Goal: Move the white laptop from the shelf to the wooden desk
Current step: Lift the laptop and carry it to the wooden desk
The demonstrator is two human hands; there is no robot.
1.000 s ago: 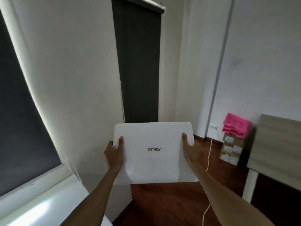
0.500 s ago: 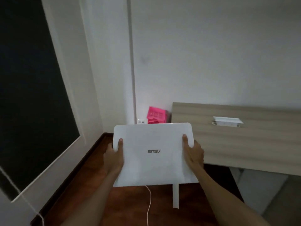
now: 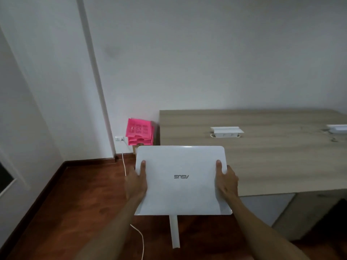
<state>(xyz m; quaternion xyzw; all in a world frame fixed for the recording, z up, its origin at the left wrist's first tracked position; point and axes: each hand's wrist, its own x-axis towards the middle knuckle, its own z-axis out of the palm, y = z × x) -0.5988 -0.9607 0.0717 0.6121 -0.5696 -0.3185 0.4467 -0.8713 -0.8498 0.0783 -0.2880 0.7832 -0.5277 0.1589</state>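
Reddish-brown wooden floor [image 3: 78, 199] fills the lower left, bordered by a dark skirting board below a white wall [image 3: 187, 53]. A white cable [image 3: 124, 164] runs down from a wall socket [image 3: 119, 139] and across the floor. Just right of the socket, a stack of pink plastic trays [image 3: 139, 131] stands against the wall, next to the left end of the counter.

The left hand [image 3: 136, 182] grips the left edge of the white laptop [image 3: 181, 180]: its thumb lies flat on the lid, while the other fingers are hidden beneath, so I cannot tell how they are set. The laptop is closed and held level in the air in front of the person, lid up, with its logo reading upside down from this view. Its far right part overlaps the near left corner of the counter in the picture, while its left part hangs over the floor; whether it touches the counter cannot be told. A white strip [image 3: 174, 231], perhaps a counter leg, shows below the laptop's near edge.

The right hand [image 3: 226, 180] clasps the laptop's right edge in the same way, thumb on top and the rest underneath.

Farther right, the light wooden counter [image 3: 272, 162] stretches along the wall. A white cable box with its lid raised [image 3: 226, 131] sits in its surface, and another white piece [image 3: 337, 128] lies at the right edge of the view.
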